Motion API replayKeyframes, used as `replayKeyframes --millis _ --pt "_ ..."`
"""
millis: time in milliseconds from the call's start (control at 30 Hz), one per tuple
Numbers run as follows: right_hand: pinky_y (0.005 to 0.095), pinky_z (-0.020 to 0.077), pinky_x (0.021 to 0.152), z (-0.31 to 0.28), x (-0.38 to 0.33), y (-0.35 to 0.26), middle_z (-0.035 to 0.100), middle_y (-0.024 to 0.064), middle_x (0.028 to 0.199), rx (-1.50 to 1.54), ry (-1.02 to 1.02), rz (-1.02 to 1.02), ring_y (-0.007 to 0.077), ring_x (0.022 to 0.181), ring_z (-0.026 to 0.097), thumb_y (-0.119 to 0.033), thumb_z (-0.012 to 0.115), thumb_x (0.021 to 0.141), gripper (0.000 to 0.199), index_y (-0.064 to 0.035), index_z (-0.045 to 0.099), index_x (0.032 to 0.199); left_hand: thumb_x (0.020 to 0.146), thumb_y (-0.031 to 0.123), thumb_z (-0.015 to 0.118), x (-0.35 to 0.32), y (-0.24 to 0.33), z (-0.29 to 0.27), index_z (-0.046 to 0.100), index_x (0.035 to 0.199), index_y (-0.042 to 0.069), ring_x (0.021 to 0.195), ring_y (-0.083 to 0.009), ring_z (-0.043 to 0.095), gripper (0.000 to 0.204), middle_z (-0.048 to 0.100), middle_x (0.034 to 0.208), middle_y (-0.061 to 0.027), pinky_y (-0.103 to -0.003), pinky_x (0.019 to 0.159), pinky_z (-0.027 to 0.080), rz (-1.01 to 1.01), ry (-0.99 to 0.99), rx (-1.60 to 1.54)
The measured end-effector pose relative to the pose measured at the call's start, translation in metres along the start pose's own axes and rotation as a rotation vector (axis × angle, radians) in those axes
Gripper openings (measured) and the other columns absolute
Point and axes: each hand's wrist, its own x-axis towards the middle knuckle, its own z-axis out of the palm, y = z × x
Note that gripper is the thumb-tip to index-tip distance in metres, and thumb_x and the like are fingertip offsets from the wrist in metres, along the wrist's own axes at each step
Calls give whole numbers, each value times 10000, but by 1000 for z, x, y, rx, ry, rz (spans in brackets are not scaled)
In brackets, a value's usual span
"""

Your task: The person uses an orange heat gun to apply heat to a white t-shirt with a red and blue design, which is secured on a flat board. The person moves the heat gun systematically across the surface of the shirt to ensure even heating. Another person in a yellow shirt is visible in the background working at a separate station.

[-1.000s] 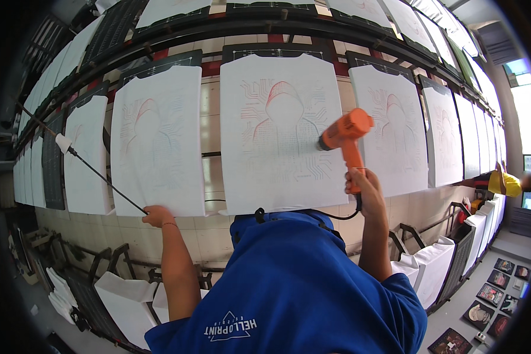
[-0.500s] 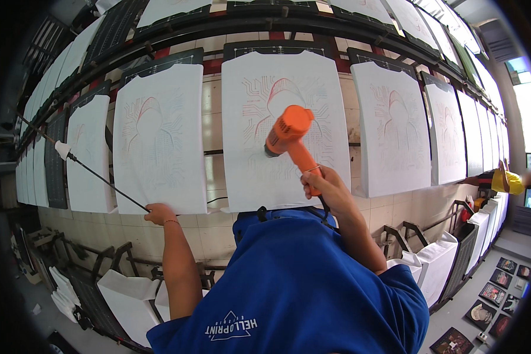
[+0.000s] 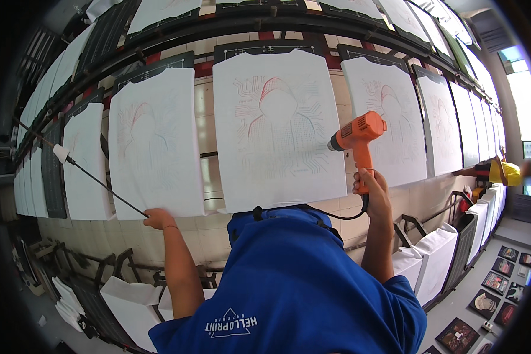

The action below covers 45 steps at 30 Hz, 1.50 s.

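Heat gun (image 3: 364,133), bright orange, is raised at the right edge of the middle white shirt (image 3: 280,135), its dark nozzle aimed left at that shirt's faint drawing of a hooded figure, with the fingers of the right hand (image 3: 373,184) wrapped snugly around the handle. Below and left of the middle shirt, the left hand (image 3: 159,219) is closed around the end of a thin black cord (image 3: 103,184), which slants up and away through a white connector (image 3: 61,153). Similar printed shirts flank the middle shirt, one to its left (image 3: 153,141) and one to its right (image 3: 413,135), just beyond the gun.
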Motion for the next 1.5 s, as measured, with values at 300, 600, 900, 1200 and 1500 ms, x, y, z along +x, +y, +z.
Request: replayKeyframes --millis 300,600,900,1200,1500 --pt "239 482 601 81 -3 20 567 26 825 -48 -302 91 80 649 552 -243 599 947 301 20 556 1087 989 392 369 11 -6 3 417 1178 -131 996 -483 611 558 585 1076 -351 -519 854 511 -4 -39 -19" --pt "239 482 604 66 -9 32 576 26 836 -68 -232 94 81 659 554 -241 595 945 300 20 559 1086 988 411 373 20 -22 3 402 1183 -146 1024 -482 591 591 552 1120 -372 -523 872 489 78 -69 -100" --pt "229 483 599 23 -23 20 571 33 851 69 75 6 78 672 557 -250 617 948 381 34 538 1190 991 386 397 13 -19 3 381 1217 -147 1028 -479 583 579 543 1133 -367 -507 887 479 66 -59 -178" --pt "238 485 596 101 -27 38 577 34 836 -42 -326 130 79 665 551 -258 608 946 297 14 549 1051 988 381 396 19 -20 3 342 1292 -141 1029 -462 588 607 544 1143 -352 -502 876 491 53 -83 -153" --pt "229 475 605 34 -29 34 567 29 848 4 9 22 82 675 551 -229 603 951 314 10 553 1148 980 385 411 28 -32 9 379 1231 -147 1002 -471 590 589 552 1111 -360 -498 859 479 69 -54 -183"
